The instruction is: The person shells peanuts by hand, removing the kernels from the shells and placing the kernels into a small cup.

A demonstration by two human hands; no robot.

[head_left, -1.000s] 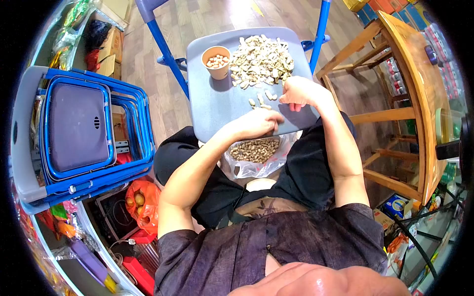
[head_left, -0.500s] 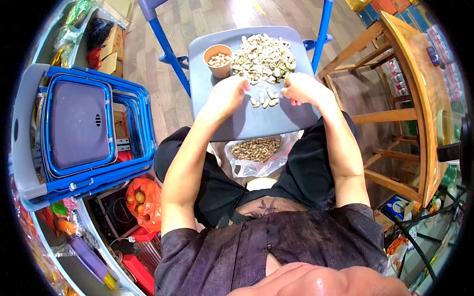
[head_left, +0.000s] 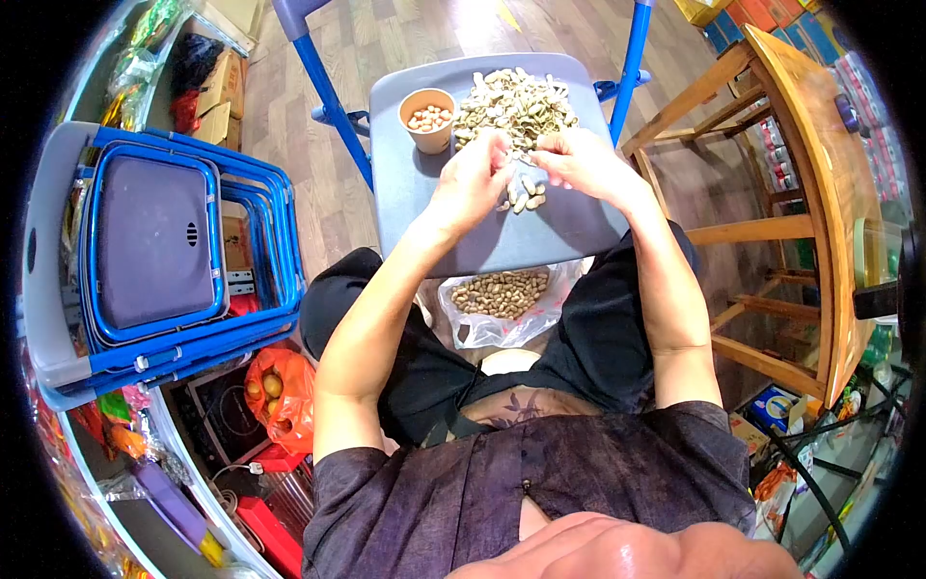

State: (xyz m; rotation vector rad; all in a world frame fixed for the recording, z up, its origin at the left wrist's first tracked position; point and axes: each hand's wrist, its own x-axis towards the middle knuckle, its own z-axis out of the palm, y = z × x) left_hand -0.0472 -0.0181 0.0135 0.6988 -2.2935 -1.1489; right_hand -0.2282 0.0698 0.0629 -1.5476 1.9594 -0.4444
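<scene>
Over the grey seat of a folding chair point(head_left: 415, 232), my left hand point(head_left: 471, 176) and my right hand point(head_left: 581, 162) are drawn close together. Both have their fingers pinched at what looks like a peanut, mostly hidden by the fingertips. Just below the fingers lie several unshelled peanuts point(head_left: 528, 198). A heap of empty peanut shells point(head_left: 516, 101) spreads behind my hands. Left of the heap, a paper cup point(head_left: 430, 140) stands upright with shelled peanut kernels point(head_left: 430, 119) in it.
Between my knees, a clear plastic bag point(head_left: 473, 333) holds many unshelled peanuts point(head_left: 502, 292). Folded blue chairs point(head_left: 159, 241) lean at the left, above a red bag point(head_left: 289, 396). A wooden table point(head_left: 791, 193) stands at the right.
My hands have moved up and toward each other, from either side of the loose peanuts to the near edge of the shell heap. Fewer loose peanuts show now.
</scene>
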